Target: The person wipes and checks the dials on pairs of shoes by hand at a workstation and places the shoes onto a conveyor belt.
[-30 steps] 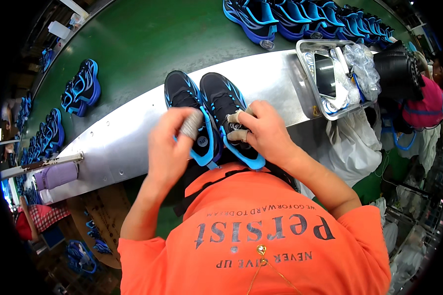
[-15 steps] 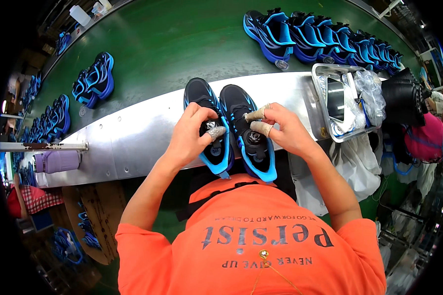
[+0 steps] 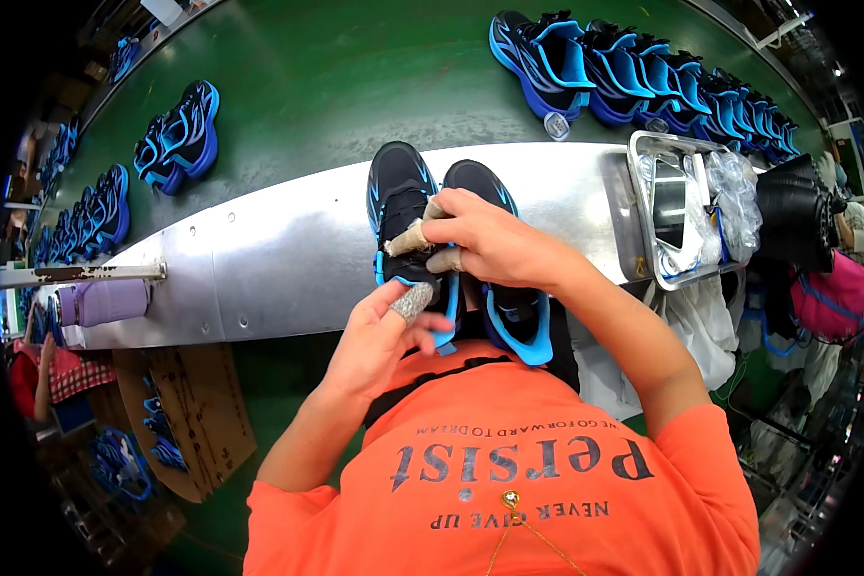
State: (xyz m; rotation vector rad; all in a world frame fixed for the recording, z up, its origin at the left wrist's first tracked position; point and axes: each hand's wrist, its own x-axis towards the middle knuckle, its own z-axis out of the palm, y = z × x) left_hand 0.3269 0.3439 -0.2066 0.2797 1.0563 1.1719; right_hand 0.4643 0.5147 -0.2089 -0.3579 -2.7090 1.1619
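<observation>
Two black-and-blue sneakers stand side by side in front of me, toes pointing away. My right hand (image 3: pixel 485 238) reaches across the right sneaker (image 3: pixel 480 179), covering its middle. Its taped fingers are closed on the tongue and lacing area of the left sneaker (image 3: pixel 396 173). At that shoe's heel opening, my left hand (image 3: pixel 379 331) grips the blue-lined collar with thumb and forefinger, a grey wrap on one finger. Its other fingers are loosely bent and slightly blurred. The exact part pinched under my right fingertips is hidden.
The shoes rest on a metal ledge (image 3: pixel 283 235) along a green belt (image 3: pixel 317 86). A clear plastic bin (image 3: pixel 646 257) with a phone and plastic bags sits at right. Rows of sneakers (image 3: pixel 547 62) stand beyond. A purple cup (image 3: pixel 113 301) lies by a bar at left.
My right hand has left the right sneaker and moved left onto the left one. My left hand has slid back from that shoe's tongue area to its heel collar.
</observation>
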